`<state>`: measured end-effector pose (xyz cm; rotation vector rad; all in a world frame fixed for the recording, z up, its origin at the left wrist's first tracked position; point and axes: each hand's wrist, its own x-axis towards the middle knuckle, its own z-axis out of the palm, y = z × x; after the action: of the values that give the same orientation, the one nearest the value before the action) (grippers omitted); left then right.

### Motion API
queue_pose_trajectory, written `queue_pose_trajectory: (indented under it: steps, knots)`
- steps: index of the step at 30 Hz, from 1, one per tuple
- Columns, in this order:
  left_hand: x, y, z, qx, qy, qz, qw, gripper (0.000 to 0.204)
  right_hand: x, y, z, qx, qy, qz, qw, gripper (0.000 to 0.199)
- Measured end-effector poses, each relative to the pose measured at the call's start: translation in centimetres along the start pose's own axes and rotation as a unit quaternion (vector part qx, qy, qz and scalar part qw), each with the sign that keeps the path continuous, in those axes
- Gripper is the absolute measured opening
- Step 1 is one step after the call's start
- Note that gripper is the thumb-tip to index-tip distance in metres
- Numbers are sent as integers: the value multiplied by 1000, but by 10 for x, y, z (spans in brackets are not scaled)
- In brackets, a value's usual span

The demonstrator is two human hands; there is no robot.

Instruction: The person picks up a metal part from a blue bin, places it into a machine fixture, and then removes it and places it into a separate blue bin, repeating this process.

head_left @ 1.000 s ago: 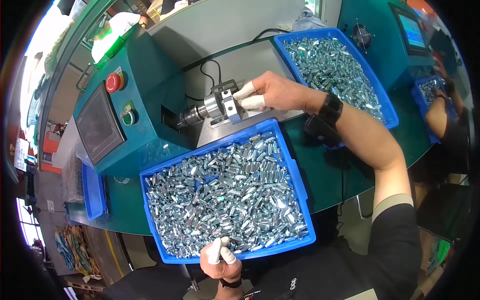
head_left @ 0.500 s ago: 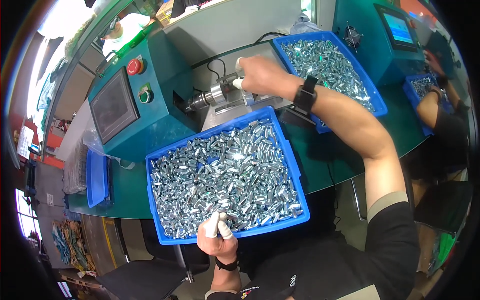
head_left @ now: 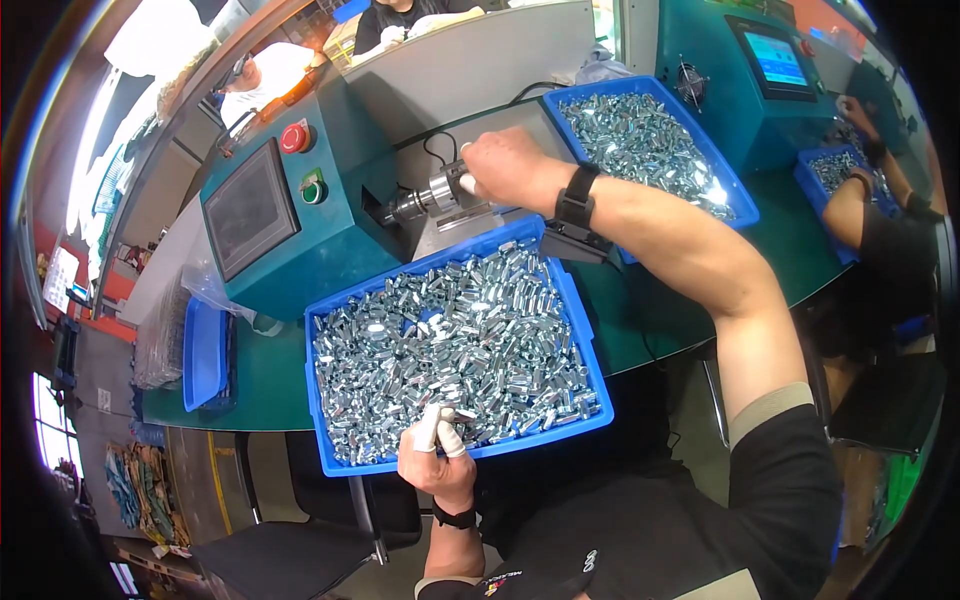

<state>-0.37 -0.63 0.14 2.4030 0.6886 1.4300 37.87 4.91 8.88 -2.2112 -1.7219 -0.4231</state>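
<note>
Curling beside the silver cylindrical metal chuck (head_left: 412, 204) of a teal box-shaped machine (head_left: 345, 238): one right hand (head_left: 508, 170), fingers half bent, white covers at the tips; its grip is hidden, contents cannot be told. One left hand (head_left: 438, 460), white-covered fingertips drawn together over the near edge of a blue rectangular plastic tray (head_left: 540, 438); any piece between them indiscernible. Small shiny silver metal pieces (head_left: 450, 340): heaped throughout that tray.
</note>
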Motion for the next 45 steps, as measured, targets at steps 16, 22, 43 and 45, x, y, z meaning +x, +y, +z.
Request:
queue_pose_trajectory:
  steps: [16, 22, 43, 45]
  knots:
    - [6, 3, 4, -9, 22, -6, 1000, 18, -73, 98, -71, -201, -103, 99, 969, 25]
    - [2, -5, 1, -3, 12, -1, 1000, 19, -110, -1, -25, 10, -132, -146, 980, 16]
    - [1, -3, 0, -19, 17, -3, 1000, 18, -97, -13, -39, 284, -77, 18, 955, 16]
    - [1, -4, -2, -15, 12, -3, 1000, 18, -74, -2, -45, 376, -25, 88, 922, 21]
